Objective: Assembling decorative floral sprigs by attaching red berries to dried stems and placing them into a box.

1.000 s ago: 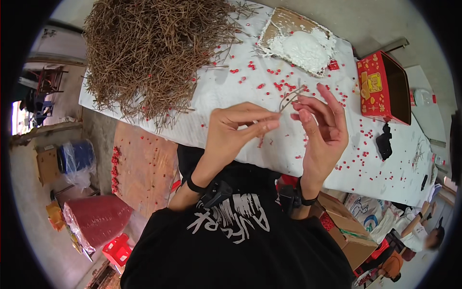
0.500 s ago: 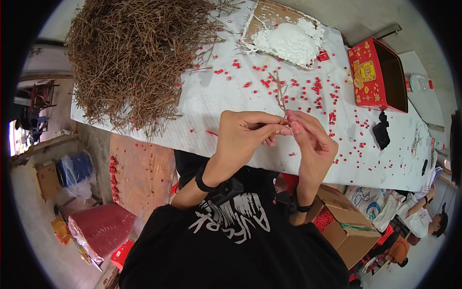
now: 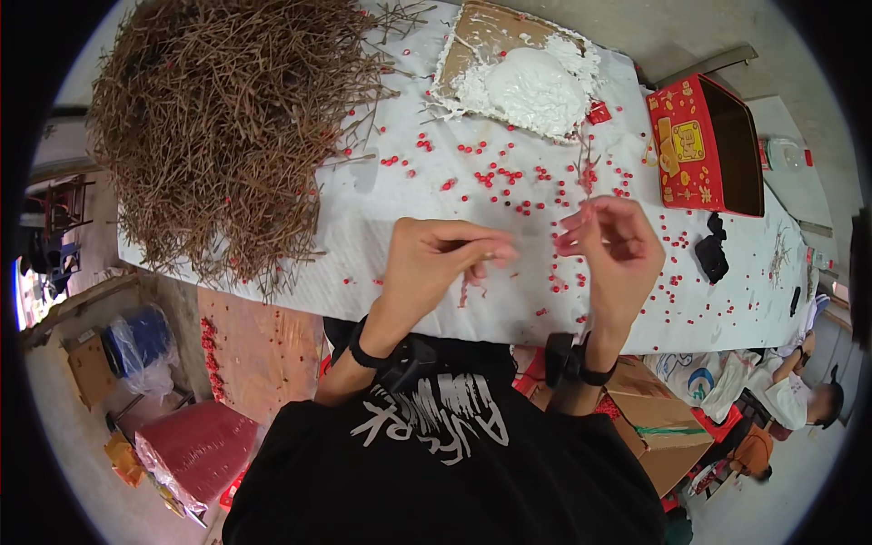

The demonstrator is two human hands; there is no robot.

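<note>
The camera rides on the wearer's head, left of a side-by-side pair, and looks straight down over the black shirt (image 3: 436, 504). The left hand (image 3: 434, 262) and right hand (image 3: 624, 254) come up close beneath it, around mid-view. Past them its wide fisheye eye takes in the white surface (image 3: 372, 218) and, smaller toward the bent right rim, a person in a white top (image 3: 783, 400) across the room from me.

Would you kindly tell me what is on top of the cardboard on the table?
Thick white paste covers much of the cardboard, leaving some brown bare; the surface beneath the paste is hidden.
</note>
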